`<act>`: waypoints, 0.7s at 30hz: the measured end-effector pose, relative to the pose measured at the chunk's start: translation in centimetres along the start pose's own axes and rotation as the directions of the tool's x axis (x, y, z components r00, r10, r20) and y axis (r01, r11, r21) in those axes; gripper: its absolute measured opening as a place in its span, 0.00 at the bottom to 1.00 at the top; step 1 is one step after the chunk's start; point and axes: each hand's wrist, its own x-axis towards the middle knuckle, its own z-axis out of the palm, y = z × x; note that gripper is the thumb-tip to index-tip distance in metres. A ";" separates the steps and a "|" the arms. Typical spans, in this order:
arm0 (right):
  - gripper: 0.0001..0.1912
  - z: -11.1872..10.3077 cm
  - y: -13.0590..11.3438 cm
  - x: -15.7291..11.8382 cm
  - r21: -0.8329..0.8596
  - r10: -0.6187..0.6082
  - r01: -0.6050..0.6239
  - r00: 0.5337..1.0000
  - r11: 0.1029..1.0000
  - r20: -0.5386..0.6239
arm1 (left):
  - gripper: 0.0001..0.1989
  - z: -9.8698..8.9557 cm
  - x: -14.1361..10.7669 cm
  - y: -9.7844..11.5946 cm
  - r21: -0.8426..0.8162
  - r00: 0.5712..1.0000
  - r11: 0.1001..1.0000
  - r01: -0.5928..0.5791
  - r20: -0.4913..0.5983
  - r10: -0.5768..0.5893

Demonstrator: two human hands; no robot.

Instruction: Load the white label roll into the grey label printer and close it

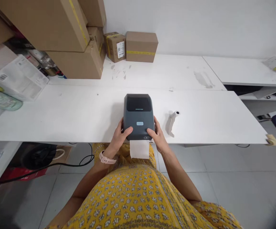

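Note:
A dark grey label printer point(139, 118) stands at the front edge of the white table, with a strip of white paper point(139, 149) hanging from its front slot. My left hand point(120, 136) grips the printer's left side, thumb on the top and fingers along the side. On the opposite side my right hand point(158, 135) grips it the same way. The lid looks closed, and a pale blue button sits in its middle. To the right of the printer lies a small paper roll point(173, 121) with a loose end curling toward the table edge.
Cardboard boxes point(74, 63) are stacked at the back left, with two smaller cartons point(142, 47) against the wall. Clear packaging and a green bottle point(3, 97) are at the far left. A black cable point(63, 164) hangs below the white table point(211, 117).

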 end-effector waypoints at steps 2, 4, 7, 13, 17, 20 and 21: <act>0.55 0.0 0.1 -0.1 -0.025 -0.032 0.032 0.999 0.999 -0.017 | 0.38 -0.1 0.1 0.0 0.027 0.999 1.000 -0.015 -0.028 0.016; 0.53 0.1 0.2 -0.2 -0.051 -0.071 0.069 0.997 0.996 -0.027 | 0.38 -0.2 0.4 -0.1 0.062 0.997 0.997 -0.046 -0.053 0.050; 0.52 0.2 0.5 -0.1 -0.087 -0.109 0.106 0.994 0.990 -0.023 | 0.37 -0.4 -0.1 -0.5 0.090 0.998 0.994 -0.061 -0.022 0.063; 0.53 0.5 1.1 -0.4 -0.078 -0.097 0.094 0.995 0.993 -0.035 | 0.21 -0.8 -5.7 -3.1 0.294 0.906 0.954 -0.067 -0.383 0.181; 0.49 0.5 1.3 -0.5 -0.119 -0.160 0.153 0.986 0.981 -0.045 | 0.24 -0.4 -7.2 -3.9 0.276 0.984 0.953 0.128 0.084 -0.156; 0.48 0.5 1.3 -0.4 -0.157 -0.206 0.197 0.978 0.968 -0.040 | 0.27 0.5 -6.7 -3.5 0.129 0.921 0.956 0.264 0.259 -0.290; 0.47 0.5 1.3 -0.4 -0.168 -0.212 0.204 0.977 0.964 -0.036 | 0.27 0.8 -6.6 -3.4 0.076 0.912 0.951 0.300 0.269 -0.310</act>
